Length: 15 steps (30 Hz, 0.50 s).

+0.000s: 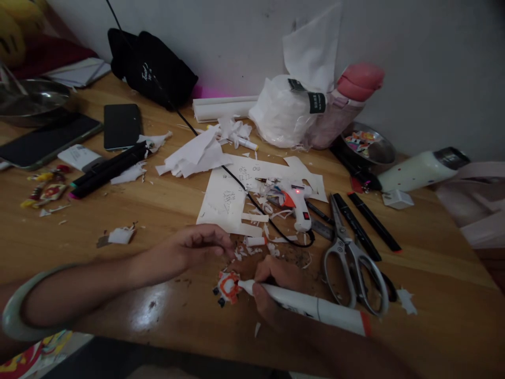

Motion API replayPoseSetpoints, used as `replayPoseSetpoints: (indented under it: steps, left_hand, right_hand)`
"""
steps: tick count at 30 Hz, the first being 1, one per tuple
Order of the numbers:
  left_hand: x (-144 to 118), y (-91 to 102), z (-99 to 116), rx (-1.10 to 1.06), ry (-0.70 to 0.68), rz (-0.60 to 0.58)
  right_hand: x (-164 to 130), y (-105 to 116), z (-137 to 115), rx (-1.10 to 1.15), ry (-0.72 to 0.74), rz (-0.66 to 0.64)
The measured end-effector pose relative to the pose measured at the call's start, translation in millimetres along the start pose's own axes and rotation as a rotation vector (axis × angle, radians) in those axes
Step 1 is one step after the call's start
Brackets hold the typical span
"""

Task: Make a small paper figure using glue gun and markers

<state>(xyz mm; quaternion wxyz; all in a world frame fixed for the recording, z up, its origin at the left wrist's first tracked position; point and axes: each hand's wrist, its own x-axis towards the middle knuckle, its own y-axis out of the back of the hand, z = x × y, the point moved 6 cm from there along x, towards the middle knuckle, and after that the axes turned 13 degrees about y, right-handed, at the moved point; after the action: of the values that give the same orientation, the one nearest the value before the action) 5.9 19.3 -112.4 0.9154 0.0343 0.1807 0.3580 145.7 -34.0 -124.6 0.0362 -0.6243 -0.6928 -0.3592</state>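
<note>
My right hand [274, 284] is closed round a thick white marker [315, 305] with an orange end. Its tip meets a small orange-and-white figure [229, 287] with black bits, which lies on the wooden table near the front edge. My left hand [201, 245] hovers just above and behind the figure, fingers loosely bent and apart, with nothing visible in them. Just beyond the hands lies a small white marker cap [255, 241] among paper scraps. A drawn-on paper sheet [216, 202] and a white glue gun [300, 208] with a lit red light are behind.
To the right lie silver scissors [347, 258] and black markers [374, 221]. A black cable [189, 126] crosses the table. At the back are a wrapped tissue roll [276, 116], a pink bottle [339, 110] and a black bag [150, 68]. A phone [51, 139] rests at left.
</note>
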Motion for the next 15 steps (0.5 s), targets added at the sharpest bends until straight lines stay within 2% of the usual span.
replayPoseSetpoints:
  steps: [4, 9, 12, 15]
  left_hand:
    - [1, 1.5, -2, -0.14, 0.04, 0.002]
    - [2, 1.5, -3, -0.196, 0.112, 0.004]
    - [1, 4.7, -2, -0.112, 0.091, 0.053]
    - [-3, 4.6, 7, 0.17, 0.012, 0.096]
  right_hand:
    - [3, 2, -1, 0.041, -0.004, -0.008]
    - [5, 4, -3, 0.059, -0.019, -0.001]
    - [4, 3, -2, 0.078, -0.029, 0.001]
    - [5, 3, -2, 0.068, -0.018, -0.009]
